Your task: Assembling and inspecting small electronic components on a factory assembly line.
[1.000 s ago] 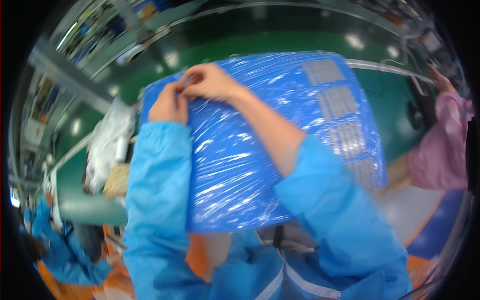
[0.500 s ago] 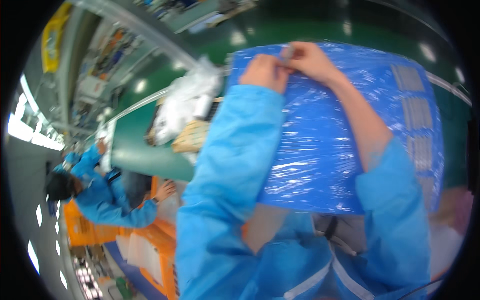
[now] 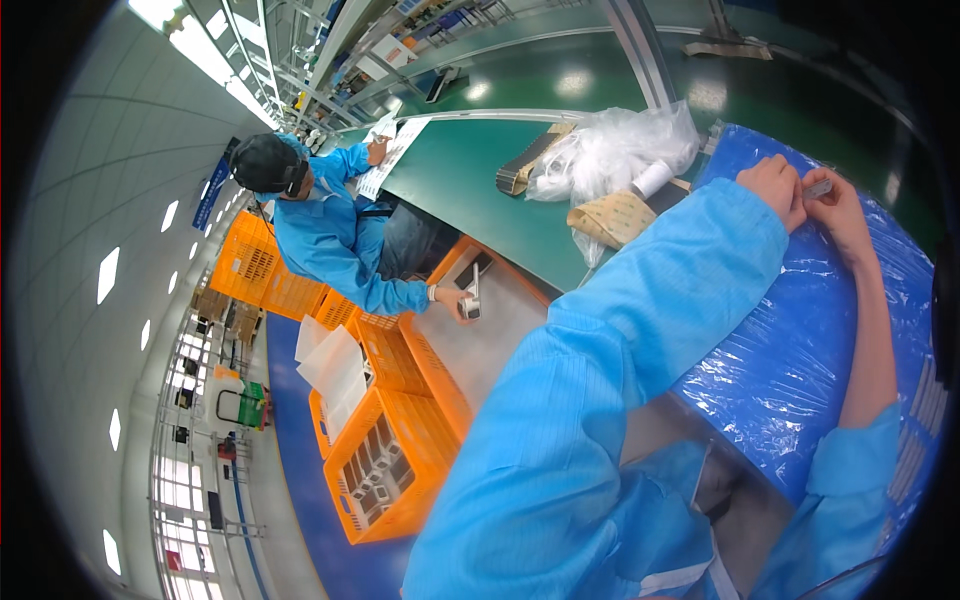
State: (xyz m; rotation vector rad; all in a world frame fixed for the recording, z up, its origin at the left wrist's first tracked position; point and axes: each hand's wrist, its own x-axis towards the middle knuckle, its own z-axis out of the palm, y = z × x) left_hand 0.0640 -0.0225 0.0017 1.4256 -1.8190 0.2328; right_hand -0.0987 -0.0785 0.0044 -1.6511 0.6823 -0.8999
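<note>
Both hands (image 3: 800, 192) pinch a small grey piece (image 3: 818, 187) above the blue sheet (image 3: 800, 350).

Factory assembly hall: long green workbenches (image 3: 470, 170), stacked orange parts crates (image 3: 385, 470), a co-worker (image 3: 330, 225) in a blue cleanroom smock, and rows of ceiling lights.

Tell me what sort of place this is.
Most likely a factory assembly line: a long green workbench, stacked orange crates beside it, and a co-worker in a blue smock. Both hands, left hand and right hand, pinch a small part.
</note>
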